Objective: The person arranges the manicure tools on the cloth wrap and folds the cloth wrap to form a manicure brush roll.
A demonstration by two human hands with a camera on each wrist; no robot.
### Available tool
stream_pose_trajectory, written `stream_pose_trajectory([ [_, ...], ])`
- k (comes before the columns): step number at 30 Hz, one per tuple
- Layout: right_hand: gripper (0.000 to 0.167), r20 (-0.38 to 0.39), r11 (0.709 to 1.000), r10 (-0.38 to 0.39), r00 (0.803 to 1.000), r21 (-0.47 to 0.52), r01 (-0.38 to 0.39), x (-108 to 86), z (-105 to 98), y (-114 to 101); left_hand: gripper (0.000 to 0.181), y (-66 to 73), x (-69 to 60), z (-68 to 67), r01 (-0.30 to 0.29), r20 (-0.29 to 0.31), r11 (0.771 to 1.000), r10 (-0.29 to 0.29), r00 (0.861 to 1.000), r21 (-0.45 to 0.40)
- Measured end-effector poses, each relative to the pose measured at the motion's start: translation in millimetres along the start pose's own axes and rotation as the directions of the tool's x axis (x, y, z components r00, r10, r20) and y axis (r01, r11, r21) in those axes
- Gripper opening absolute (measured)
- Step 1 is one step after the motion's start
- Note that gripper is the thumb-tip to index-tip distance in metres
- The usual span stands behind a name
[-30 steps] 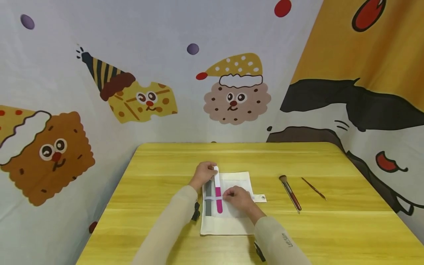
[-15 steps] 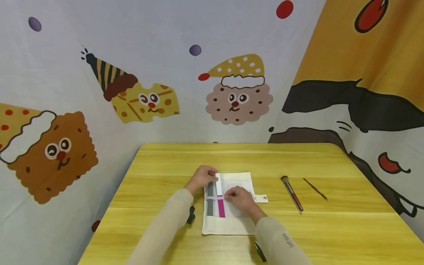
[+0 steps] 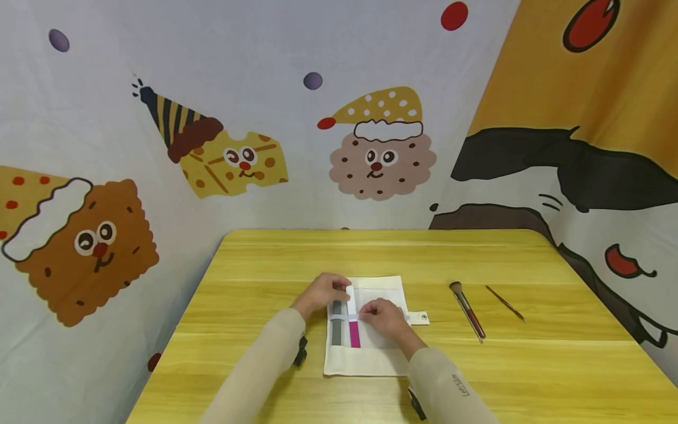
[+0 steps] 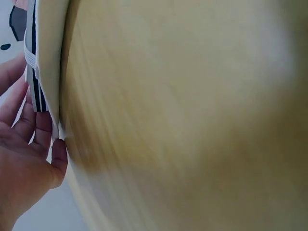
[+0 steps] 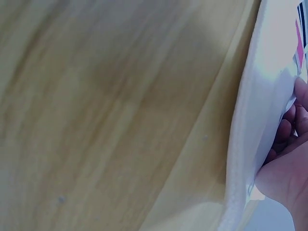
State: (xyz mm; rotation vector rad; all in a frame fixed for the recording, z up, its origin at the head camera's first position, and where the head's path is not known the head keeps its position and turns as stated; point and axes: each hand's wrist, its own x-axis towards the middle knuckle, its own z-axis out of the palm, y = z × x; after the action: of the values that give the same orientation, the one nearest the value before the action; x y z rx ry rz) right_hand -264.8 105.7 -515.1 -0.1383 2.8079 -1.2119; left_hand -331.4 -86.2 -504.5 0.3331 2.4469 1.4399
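Note:
A cream fabric roll case point(image 3: 365, 362) lies unfolded before me. Inside it, a pink-and-white nail file point(image 3: 355, 334) runs under a white elastic band point(image 3: 339, 317), its pink end in the lower pocket. Left of that sits a flat grey strip point(image 3: 336, 331), likewise under the band. My left hand point(image 3: 321, 291) holds the nail file's white upper end between thumb and fingers. With curled fingers, my right hand point(image 3: 385, 319) pinches the band just right of the file. In the right wrist view, its fingertips are partly hidden behind the case point(image 5: 255, 96).
To the right on the yellow wooden table point(image 3: 254, 253) lie a broad makeup brush point(image 3: 467, 311) and a thin brush point(image 3: 505, 304). A snap tab point(image 3: 419, 318) sticks out from the case's right side. A cartoon-printed cloth point(image 3: 265, 47) hangs behind the table.
The nail file has slid down under the band, its pink end going into the lower pocket. My left hand has come down with it. The right hand stays at the band.

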Motion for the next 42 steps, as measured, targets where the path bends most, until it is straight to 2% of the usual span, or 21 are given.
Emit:
stream_pose_trajectory([
  [4,0.008,-0.016,1.000,-0.014,1.000,-0.004,0.013,-1.4,-1.9,0.0,0.027,1.5,-2.0,1.5,-0.026,0.035,0.999,0.024,0.999,0.048],
  [7,0.007,-0.020,1.000,-0.019,1.000,0.000,0.019,-1.6,-0.8,-0.5,0.028,2.1,-4.3,2.0,-0.047,0.032,0.996,0.045,0.998,0.079],
  [11,0.006,-0.015,0.998,-0.057,0.998,0.000,0.057,-1.2,3.3,-1.6,0.032,0.0,-9.8,0.9,-0.078,-0.006,0.987,0.080,0.997,0.138],
  [14,0.004,-0.015,0.995,-0.072,0.997,0.065,0.073,0.0,3.5,-2.5,0.035,-1.3,-16.3,-1.5,-0.102,-0.051,0.979,0.113,0.992,0.174],
  [16,0.003,-0.036,0.990,-0.051,0.998,0.128,0.056,2.1,-1.8,-1.9,0.034,-1.8,-20.4,-3.5,-0.116,-0.086,0.978,0.132,0.987,0.173],
  [19,0.007,-0.102,0.983,0.007,0.995,0.181,0.012,6.3,-22.5,4.6,0.029,-0.1,-25.7,-6.1,-0.142,-0.129,0.978,0.162,0.978,0.150],
  [22,0.015,-0.156,0.986,0.067,0.985,0.164,-0.041,7.6,-56.7,19.4,0.023,2.7,-29.4,-6.0,-0.161,-0.140,0.977,0.180,0.974,0.136],
  [27,0.030,-0.228,0.995,0.102,0.968,0.039,-0.096,0.9,-115.4,56.5,0.017,8.7,-37.0,4.6,-0.187,-0.106,0.966,0.208,0.972,0.179],
  [30,0.036,-0.262,0.986,0.139,0.955,-0.056,-0.159,-6.6,-138.4,78.0,0.015,12.9,-41.4,16.1,-0.217,-0.074,0.949,0.239,0.968,0.227],
  [33,0.043,-0.264,0.969,0.184,0.947,-0.116,-0.220,-14.5,-150.7,93.8,0.014,16.7,-44.4,27.5,-0.260,-0.046,0.923,0.284,0.958,0.283],
  [36,0.047,-0.247,0.952,0.230,0.941,-0.142,-0.270,-21.0,-154.3,101.8,0.012,17.7,-44.7,36.3,-0.281,-0.030,0.891,0.311,0.950,0.356],
  [39,0.044,-0.229,0.942,0.271,0.935,-0.134,-0.306,-25.0,-153.5,106.4,0.010,17.1,-43.2,42.7,-0.251,-0.024,0.874,0.286,0.958,0.417],
  [42,0.039,-0.221,0.938,0.292,0.931,-0.122,-0.323,-27.9,-152.5,109.4,0.008,16.1,-42.8,47.2,-0.228,-0.020,0.867,0.264,0.964,0.443],
])
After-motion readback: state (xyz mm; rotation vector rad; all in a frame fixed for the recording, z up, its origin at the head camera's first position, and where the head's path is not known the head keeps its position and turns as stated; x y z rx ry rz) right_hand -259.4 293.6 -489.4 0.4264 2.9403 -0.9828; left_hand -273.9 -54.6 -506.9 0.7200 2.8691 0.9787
